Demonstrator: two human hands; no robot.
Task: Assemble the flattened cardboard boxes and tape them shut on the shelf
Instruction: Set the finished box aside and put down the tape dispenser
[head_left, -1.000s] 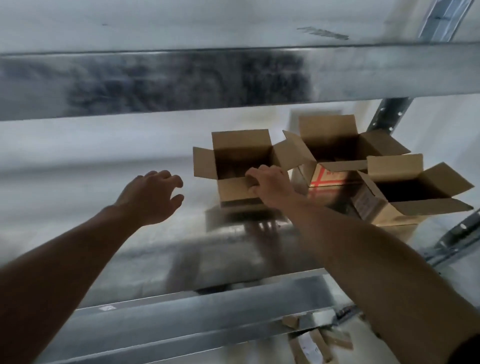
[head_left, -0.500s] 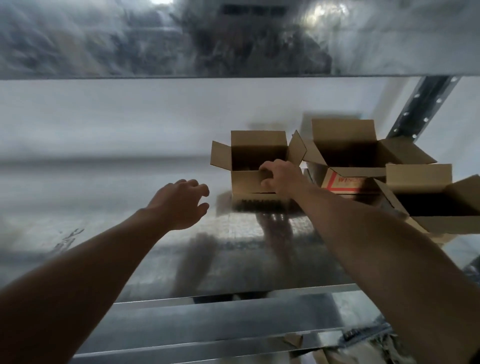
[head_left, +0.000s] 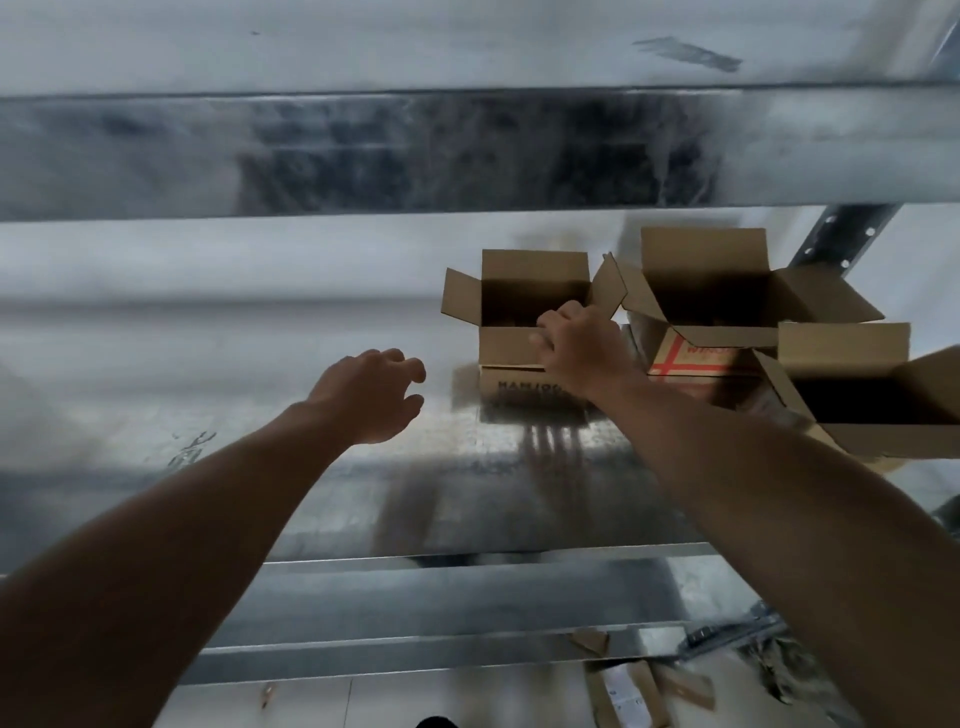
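Three brown cardboard boxes stand with their top flaps up on a shiny metal shelf (head_left: 311, 499). The left box (head_left: 506, 345) has black print on its front. My right hand (head_left: 582, 348) grips this box's near flap at the front rim, fingers curled over the edge. My left hand (head_left: 371, 392) hovers above the shelf to the left of that box, fingers loosely curled, holding nothing. A second box (head_left: 706, 291) with red print sits behind to the right. A third box (head_left: 852, 395) stands nearest at the far right.
The upper shelf's metal beam (head_left: 467, 156) hangs low across the top of the view. A perforated upright post (head_left: 826, 234) rises at the back right. Cardboard scraps (head_left: 644, 691) lie on the floor below the shelf's front edge (head_left: 415, 613).
My left hand has moved right, closer to the left box. My right hand stays on the box's near flap. The view has shifted up and back down.
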